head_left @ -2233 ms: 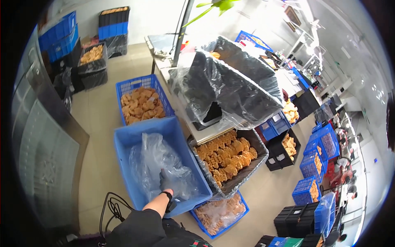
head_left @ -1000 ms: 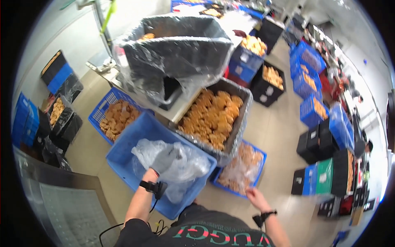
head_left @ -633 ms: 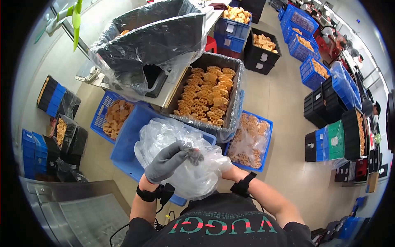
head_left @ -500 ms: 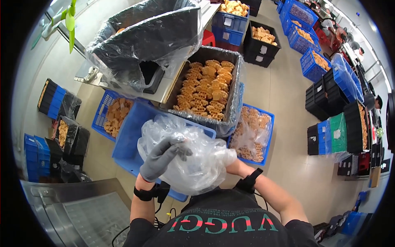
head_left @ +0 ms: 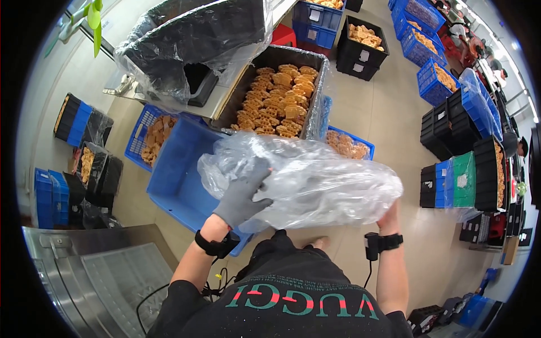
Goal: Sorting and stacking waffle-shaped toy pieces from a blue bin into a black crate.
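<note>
A large clear plastic bag (head_left: 315, 183) stretches between my two hands in front of my body. My left hand (head_left: 239, 197), in a grey glove, grips the left part of the bag; its thumb stands out to the side and film partly covers the fingertips. Bare, my right hand (head_left: 389, 218) holds the far right end, its fingers mostly hidden behind the plastic. Behind the bag stands a film-lined black crate (head_left: 231, 107) with rows of brown waffles (head_left: 279, 101). A blue crate (head_left: 180, 163) sits under the bag's left side.
Right of the lined crate, a blue crate of wrapped waffles (head_left: 346, 145) is partly covered by the bag. A film-lined black bin (head_left: 197, 50) rests on a table at the upper left. Stacked crates (head_left: 462, 180) stand along the right, and a metal cabinet (head_left: 112, 270) is lower left.
The bunched bag has been pulled out lengthwise. My right hand has moved right with its end, while my left hand has shifted slightly right and lower. The view has shifted a little.
</note>
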{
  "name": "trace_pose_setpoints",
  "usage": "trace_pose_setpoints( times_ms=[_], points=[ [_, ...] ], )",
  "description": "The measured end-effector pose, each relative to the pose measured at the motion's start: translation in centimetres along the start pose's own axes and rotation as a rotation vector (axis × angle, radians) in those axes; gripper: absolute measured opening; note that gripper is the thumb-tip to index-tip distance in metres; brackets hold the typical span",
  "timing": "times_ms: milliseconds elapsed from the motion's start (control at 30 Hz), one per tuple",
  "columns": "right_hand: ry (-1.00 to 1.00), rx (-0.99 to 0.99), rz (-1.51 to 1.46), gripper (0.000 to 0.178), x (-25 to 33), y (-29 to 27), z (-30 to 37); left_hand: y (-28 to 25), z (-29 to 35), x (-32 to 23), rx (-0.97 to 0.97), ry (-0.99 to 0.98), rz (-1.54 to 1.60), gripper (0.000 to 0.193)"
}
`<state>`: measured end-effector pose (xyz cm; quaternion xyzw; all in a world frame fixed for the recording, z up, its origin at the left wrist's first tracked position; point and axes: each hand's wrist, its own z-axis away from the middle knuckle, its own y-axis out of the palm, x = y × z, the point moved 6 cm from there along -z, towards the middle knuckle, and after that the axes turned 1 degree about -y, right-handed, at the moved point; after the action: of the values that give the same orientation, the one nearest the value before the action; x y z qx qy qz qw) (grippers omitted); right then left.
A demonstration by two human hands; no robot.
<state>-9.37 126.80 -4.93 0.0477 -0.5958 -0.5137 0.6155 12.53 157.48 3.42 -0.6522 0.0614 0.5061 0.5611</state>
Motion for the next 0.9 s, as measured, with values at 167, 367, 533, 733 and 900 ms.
trace_pose_setpoints(
  times_ms=[167, 367, 533, 733, 900],
  points=[
    [-0.39, -0.111, 1.18, 0.043, 10.5, -6.5, 7.6, 6.5, -1.5, -5.0, 0.034, 0.158, -0.384, 0.078],
    [-0.509, -0.283, 1.214, 0.041, 15.9, -14.0, 15.0, 18.4, -3.7, -10.3, 0.538, 0.204, -0.251, 0.038],
    [-0.484, -0.425, 0.78, 0.041, 21.3, -25.2, 22.5, 26.9, -4.5, -20.9, 0.489, 0.506, -0.034, 0.027],
    [-0.434, -0.618, 0.281, 0.042, 23.2, -27.5, 27.4, 33.9, -2.9, -29.7, 0.352, 0.591, 0.208, 0.069],
    [-0.357, -0.662, 0.392, 0.04, 20.7, -17.6, 24.6, 34.7, -3.9, -33.4, 0.178, 0.696, 0.274, 0.066]
  ],
)
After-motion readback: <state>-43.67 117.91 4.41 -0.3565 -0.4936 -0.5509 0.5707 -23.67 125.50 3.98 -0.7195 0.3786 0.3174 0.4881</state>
